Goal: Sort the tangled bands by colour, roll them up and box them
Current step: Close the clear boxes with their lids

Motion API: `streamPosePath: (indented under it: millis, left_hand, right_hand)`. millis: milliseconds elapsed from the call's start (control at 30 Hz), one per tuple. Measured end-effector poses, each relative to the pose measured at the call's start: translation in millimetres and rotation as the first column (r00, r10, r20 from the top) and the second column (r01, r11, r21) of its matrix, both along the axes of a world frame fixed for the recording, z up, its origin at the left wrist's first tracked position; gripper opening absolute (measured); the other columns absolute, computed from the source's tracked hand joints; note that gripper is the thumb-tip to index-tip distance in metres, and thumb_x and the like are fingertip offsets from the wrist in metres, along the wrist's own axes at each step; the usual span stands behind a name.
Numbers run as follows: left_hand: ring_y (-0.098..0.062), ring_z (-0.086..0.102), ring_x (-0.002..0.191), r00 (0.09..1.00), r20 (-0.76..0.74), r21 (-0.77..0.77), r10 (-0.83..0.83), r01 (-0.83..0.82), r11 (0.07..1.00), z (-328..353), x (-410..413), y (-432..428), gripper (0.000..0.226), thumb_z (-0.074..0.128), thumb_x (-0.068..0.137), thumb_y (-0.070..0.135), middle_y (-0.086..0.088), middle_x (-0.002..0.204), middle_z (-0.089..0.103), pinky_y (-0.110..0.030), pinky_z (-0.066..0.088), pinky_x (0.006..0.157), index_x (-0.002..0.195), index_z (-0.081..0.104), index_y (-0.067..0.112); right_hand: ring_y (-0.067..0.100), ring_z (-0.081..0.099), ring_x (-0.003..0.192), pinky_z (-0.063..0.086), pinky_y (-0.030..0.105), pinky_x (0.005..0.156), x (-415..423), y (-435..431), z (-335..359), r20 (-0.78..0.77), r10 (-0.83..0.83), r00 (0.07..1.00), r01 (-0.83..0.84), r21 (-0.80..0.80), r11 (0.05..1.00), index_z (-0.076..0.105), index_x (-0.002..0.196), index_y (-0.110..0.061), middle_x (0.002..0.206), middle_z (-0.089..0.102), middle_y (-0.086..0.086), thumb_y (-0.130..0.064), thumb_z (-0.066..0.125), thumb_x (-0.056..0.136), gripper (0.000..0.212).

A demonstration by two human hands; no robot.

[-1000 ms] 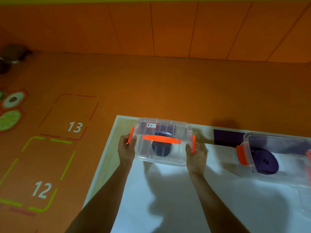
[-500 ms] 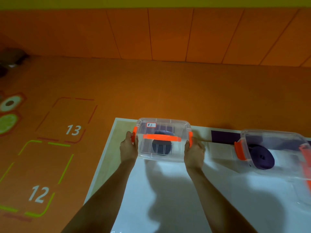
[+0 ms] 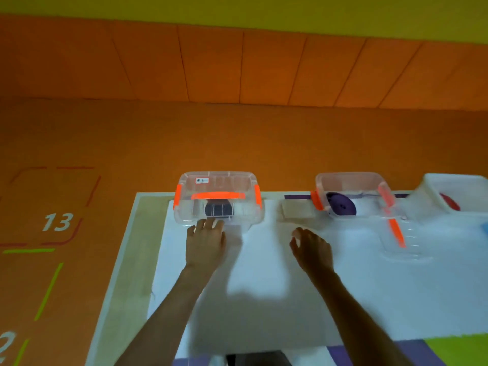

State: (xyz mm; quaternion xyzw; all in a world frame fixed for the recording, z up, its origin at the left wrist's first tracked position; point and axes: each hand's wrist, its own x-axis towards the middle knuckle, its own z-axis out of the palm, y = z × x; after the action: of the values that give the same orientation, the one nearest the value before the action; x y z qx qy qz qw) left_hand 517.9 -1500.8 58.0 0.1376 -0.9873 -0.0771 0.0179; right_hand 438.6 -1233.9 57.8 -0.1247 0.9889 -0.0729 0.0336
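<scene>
item 1, left hand [image 3: 206, 241]: centre of frame, fingers straight, tips touching the near wall of the closed box [image 3: 219, 199]. it grasps nothing.

item 2, right hand [image 3: 311, 247]: right of centre, apart from every box, fingers loosely curled above the table [image 3: 264, 299]. it is released and empty.

item 3, task objects: the closed box stands by the table's far edge, centre-left of frame. its orange latches are down at both ends, an orange handle lies across the lid, and a dark roll [image 3: 219, 209] is inside. to its right, well apart, a second box [image 3: 351, 183] holds a purple roll [image 3: 342, 207]. a clear lid [image 3: 398, 233] with an orange strip lies just beside it, to the lower right. at the right edge of frame a white container [image 3: 427, 188] shows a red roll [image 3: 452, 205], partly cut off.

assessment: the step in hand appears to be seating the closed box in its place in the row.

recommendation: push low on the near wall and at its middle, where the fingertips now stand, so the box slides straight without twisting. a push up near the lid could tip it. the box is already close to the far edge, so any push should be short. the roll inside looks loose and may shift if jolted. the likely next need is the lid for the second box, and the free right hand is the nearer one.
</scene>
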Motion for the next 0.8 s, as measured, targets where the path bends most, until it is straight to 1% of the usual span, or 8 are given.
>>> streamPosePath:
  millis: [100,200,400,500,567,633,700,800]
  left_hand:
    - [-0.023,0.052,0.133,0.991,0.061,-0.036,-0.121,0.123,0.992,2.3,6.6,51.4,0.039,0.042,0.106,0.030,0.003,0.142,0.059,-0.040,0.041,0.105,0.142,0.055,0.027]
    - [-0.024,0.050,0.133,0.974,0.092,-0.023,-0.206,0.209,0.978,1.7,7.0,97.3,0.042,0.040,0.105,0.027,0.004,0.144,0.057,-0.040,0.039,0.104,0.145,0.051,0.027]
    - [-0.025,0.053,0.128,0.963,0.125,-0.012,-0.240,0.243,0.970,-9.6,-20.6,181.6,0.042,0.040,0.100,0.023,0.003,0.136,0.061,-0.040,0.040,0.101,0.137,0.057,0.025]
    - [-0.025,0.058,0.125,0.972,0.147,-0.017,-0.184,0.189,0.982,-19.1,-48.6,229.1,0.039,0.049,0.096,0.023,0.003,0.132,0.066,-0.044,0.040,0.107,0.132,0.064,0.025]
    - [-0.027,0.063,0.123,0.983,0.146,-0.034,-0.113,0.119,0.992,-21.4,-66.4,259.0,0.036,0.061,0.092,0.024,0.000,0.129,0.070,-0.048,0.042,0.108,0.128,0.070,0.024]
    - [-0.031,0.065,0.124,0.987,0.140,-0.055,-0.084,0.093,0.994,-22.8,-84.7,288.5,0.039,0.074,0.086,0.022,-0.005,0.131,0.071,-0.053,0.046,0.106,0.125,0.073,0.021]
    - [-0.034,0.062,0.131,0.989,0.133,-0.063,-0.063,0.072,0.995,-22.9,-101.8,312.6,0.048,0.079,0.085,0.021,-0.011,0.140,0.067,-0.057,0.047,0.108,0.132,0.071,0.018]
    - [-0.036,0.051,0.144,0.995,0.080,-0.066,-0.062,0.067,0.996,-22.4,-122.5,338.2,0.068,0.079,0.088,0.021,-0.014,0.158,0.051,-0.059,0.041,0.115,0.152,0.055,0.019]
  right_hand:
    - [0.014,0.074,0.093,0.059,0.027,0.080,17.5,43.1,4.8,0.008,-0.021,1.000,0.021,0.055,0.998,0.070,0.118,-0.021,0.111,0.076,-0.004,-0.035,0.054,0.107,0.023]
    - [0.017,0.074,0.092,0.061,0.031,0.080,22.4,85.5,4.4,0.027,-0.073,0.997,0.070,0.099,0.993,0.070,0.114,-0.022,0.109,0.075,-0.003,-0.034,0.053,0.107,0.022]
    - [0.019,0.073,0.092,0.060,0.034,0.081,-2.0,175.9,-13.0,0.069,-0.097,0.993,0.086,0.151,0.985,0.068,0.110,-0.022,0.106,0.073,-0.002,-0.032,0.050,0.107,0.021]
    - [0.021,0.073,0.098,0.058,0.035,0.083,-32.1,226.7,-29.5,0.105,-0.099,0.990,0.081,0.163,0.983,0.068,0.113,-0.023,0.111,0.073,-0.003,-0.027,0.049,0.105,0.021]
    - [0.022,0.072,0.107,0.057,0.034,0.087,-56.4,260.1,-41.1,0.158,-0.102,0.982,0.081,0.134,0.988,0.068,0.123,-0.026,0.120,0.072,-0.004,-0.021,0.049,0.104,0.027]
    - [0.025,0.069,0.114,0.055,0.035,0.092,-80.8,294.1,-52.2,0.219,-0.120,0.968,0.103,0.087,0.991,0.066,0.129,-0.027,0.126,0.071,-0.001,-0.016,0.051,0.102,0.033]
    - [0.025,0.067,0.119,0.053,0.036,0.096,-106.2,322.8,-60.2,0.267,-0.142,0.953,0.138,0.032,0.990,0.065,0.131,-0.025,0.130,0.068,0.001,-0.015,0.053,0.101,0.034]
    - [0.025,0.064,0.123,0.054,0.038,0.098,-140.4,354.5,-69.6,0.304,-0.157,0.940,0.171,-0.019,0.985,0.061,0.135,-0.025,0.137,0.062,0.003,-0.018,0.057,0.101,0.035]
